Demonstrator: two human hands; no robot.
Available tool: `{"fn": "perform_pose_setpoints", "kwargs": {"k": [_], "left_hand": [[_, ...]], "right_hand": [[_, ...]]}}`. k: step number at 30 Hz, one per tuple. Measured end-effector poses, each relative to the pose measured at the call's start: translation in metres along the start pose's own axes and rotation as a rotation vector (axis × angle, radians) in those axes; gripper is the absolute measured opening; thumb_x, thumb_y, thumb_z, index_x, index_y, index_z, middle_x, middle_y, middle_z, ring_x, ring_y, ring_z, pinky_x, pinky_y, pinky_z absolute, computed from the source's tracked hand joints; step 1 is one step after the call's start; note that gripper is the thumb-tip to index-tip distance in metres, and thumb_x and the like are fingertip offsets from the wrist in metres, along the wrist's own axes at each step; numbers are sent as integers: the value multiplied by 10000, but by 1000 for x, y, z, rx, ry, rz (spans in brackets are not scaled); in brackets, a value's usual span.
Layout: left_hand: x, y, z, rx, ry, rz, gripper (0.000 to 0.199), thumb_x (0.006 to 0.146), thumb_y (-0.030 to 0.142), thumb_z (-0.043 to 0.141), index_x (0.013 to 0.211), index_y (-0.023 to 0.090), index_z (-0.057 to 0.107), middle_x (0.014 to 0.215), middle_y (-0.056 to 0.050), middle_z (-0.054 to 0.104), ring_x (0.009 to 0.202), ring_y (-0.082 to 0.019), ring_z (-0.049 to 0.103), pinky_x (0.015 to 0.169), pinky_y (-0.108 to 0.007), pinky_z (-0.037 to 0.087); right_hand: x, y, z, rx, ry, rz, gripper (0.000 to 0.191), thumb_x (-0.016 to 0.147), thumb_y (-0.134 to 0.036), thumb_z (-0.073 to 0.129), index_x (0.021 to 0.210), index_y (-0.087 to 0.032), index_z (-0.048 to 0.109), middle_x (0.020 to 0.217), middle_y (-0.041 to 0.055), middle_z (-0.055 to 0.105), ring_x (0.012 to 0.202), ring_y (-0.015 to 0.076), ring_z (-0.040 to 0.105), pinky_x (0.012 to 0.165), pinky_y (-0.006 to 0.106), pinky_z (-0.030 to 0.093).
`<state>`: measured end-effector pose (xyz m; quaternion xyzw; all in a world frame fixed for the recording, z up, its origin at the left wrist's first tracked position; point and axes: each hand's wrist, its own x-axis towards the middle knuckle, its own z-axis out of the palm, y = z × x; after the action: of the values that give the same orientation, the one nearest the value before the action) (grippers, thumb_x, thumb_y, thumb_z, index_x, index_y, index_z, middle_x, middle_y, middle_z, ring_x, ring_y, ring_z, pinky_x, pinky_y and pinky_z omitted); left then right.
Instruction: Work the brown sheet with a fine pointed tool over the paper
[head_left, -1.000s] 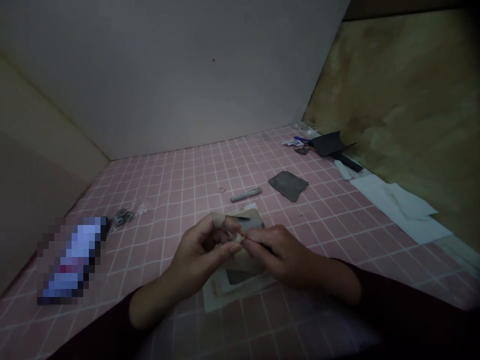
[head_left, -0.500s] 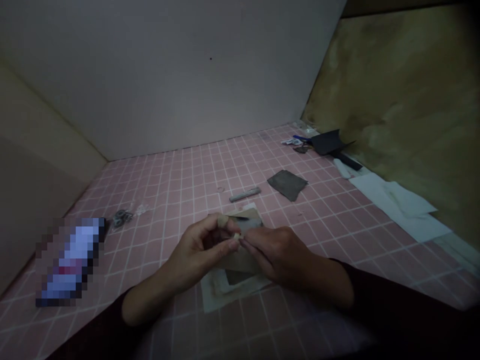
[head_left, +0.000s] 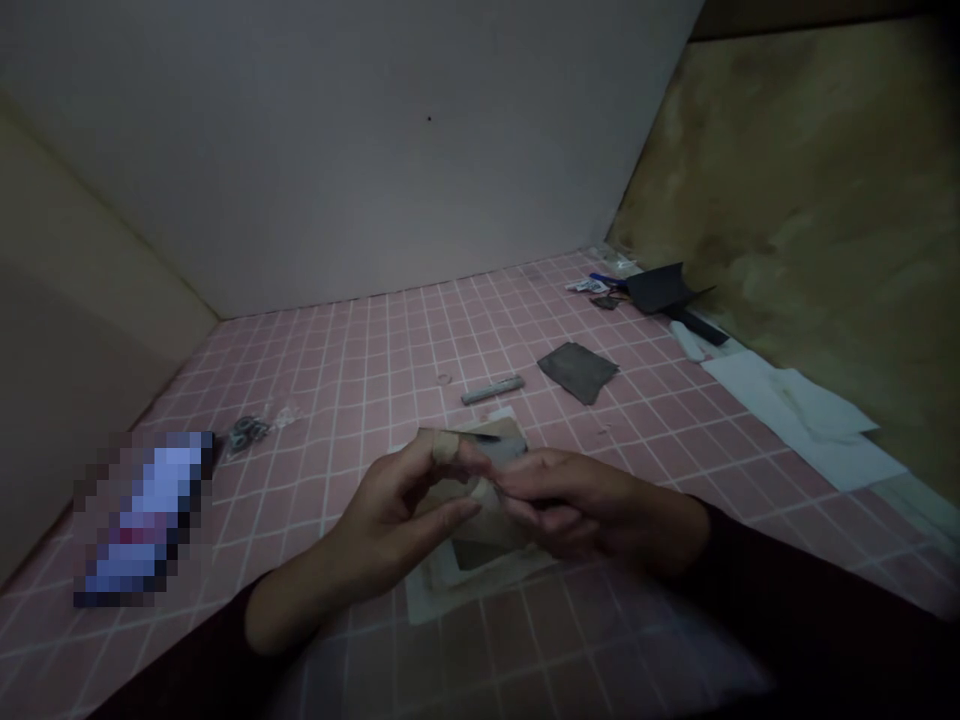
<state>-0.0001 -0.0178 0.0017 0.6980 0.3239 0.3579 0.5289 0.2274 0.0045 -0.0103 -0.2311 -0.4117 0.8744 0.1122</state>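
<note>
Handling a small pale piece (head_left: 486,492) between half-open left hand (head_left: 397,510) and pinched right hand (head_left: 566,498), hold unclear; steadiness seems needed next.

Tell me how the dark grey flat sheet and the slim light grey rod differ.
The dark grey flat sheet is broad and roughly four-sided; the slim light grey rod is long and narrow. The sheet is darker than the rod. Both lie on the pink tabletop with white grid lines.

My far-off view is dim. The bare right hand (head_left: 566,500) looks fuzzy. Big squares blur the long, bright blue-purple thing (head_left: 154,510). The bottom right goes black.
</note>
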Motion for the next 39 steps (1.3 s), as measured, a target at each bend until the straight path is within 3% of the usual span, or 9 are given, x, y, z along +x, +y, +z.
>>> {"fn": "perform_pose_setpoints", "kwargs": {"k": [4, 7, 10, 15, 18, 26, 32, 35, 39], "left_hand": [[0, 5, 2, 63, -20, 68, 242, 922, 112, 600, 1128, 239, 613, 1057, -27, 644, 965, -135, 650, 838, -221, 527], [0, 7, 1, 135, -19, 103, 241, 912, 115, 618, 1120, 236, 620, 1036, -20, 659, 975, -134, 652, 858, -219, 526], [1, 5, 1, 139, -10, 98, 220, 910, 130, 627, 1105, 233, 618, 1015, -16, 663, 955, -135, 658, 846, -227, 532], [3, -3, 4, 83, 138, 14, 138, 876, 186, 690, 990, 224, 622, 920, 9, 638, 854, -117, 631, 770, -215, 520], [4, -7, 6, 55, 180, -31, 128, 866, 215, 705, 960, 214, 619, 902, 8, 627, 847, -123, 616, 769, -226, 511], [2, -3, 0, 74, 80, 28, 215, 882, 188, 684, 1076, 262, 629, 1008, -13, 645, 941, -161, 616, 836, -269, 492], [1, 3, -1, 47, 39, 54, 225, 902, 149, 645, 1101, 254, 639, 1050, -29, 666, 992, -176, 632, 861, -274, 492], [1, 2, 1, 37, 67, 57, 218, 887, 148, 661, 1084, 241, 653, 1037, -32, 672, 971, -176, 637, 856, -274, 494], [7, -6, 1, -63, 208, -5, 158, 828, 164, 733, 974, 194, 681, 954, -33, 677, 888, -159, 636, 803, -248, 501]], "right_hand": [[-2, 0, -6, 242, -228, 120, 293, 963, -372, 447, 730, -198, 478, 420, -141, 259, 312, 39, 74, 293, 151, 110], [-2, 2, -1, 184, -192, 70, 308, 965, -380, 465, 717, -198, 472, 416, -144, 248, 308, 39, 95, 300, 154, 128], [0, 6, 7, -114, -55, -88, 356, 976, -406, 451, 688, -199, 475, 429, -123, 275, 326, 51, 186, 335, 180, 175], [7, 15, 16, -989, 441, -624, 301, 967, -223, 452, 670, -177, 457, 604, -48, 415, 542, 80, 386, 541, 248, 292], [9, 19, 18, -1141, 518, -713, 226, 968, -180, 441, 749, -172, 499, 649, -43, 442, 564, 83, 391, 565, 259, 295], [-1, 4, 5, 9, 52, -30, 347, 971, -424, 462, 709, -200, 494, 412, -133, 238, 323, 53, 126, 317, 176, 142], [-1, -1, -1, 230, -186, 75, 303, 937, -406, 487, 715, -200, 486, 400, -148, 247, 307, 43, 56, 282, 157, 106], [-1, 2, 6, 12, -58, 15, 342, 964, -423, 442, 700, -208, 471, 404, -139, 224, 315, 54, 107, 313, 175, 140], [1, 9, 11, -868, 406, -341, 352, 978, -362, 429, 674, -191, 475, 546, -52, 406, 485, 89, 373, 495, 236, 285]]}}
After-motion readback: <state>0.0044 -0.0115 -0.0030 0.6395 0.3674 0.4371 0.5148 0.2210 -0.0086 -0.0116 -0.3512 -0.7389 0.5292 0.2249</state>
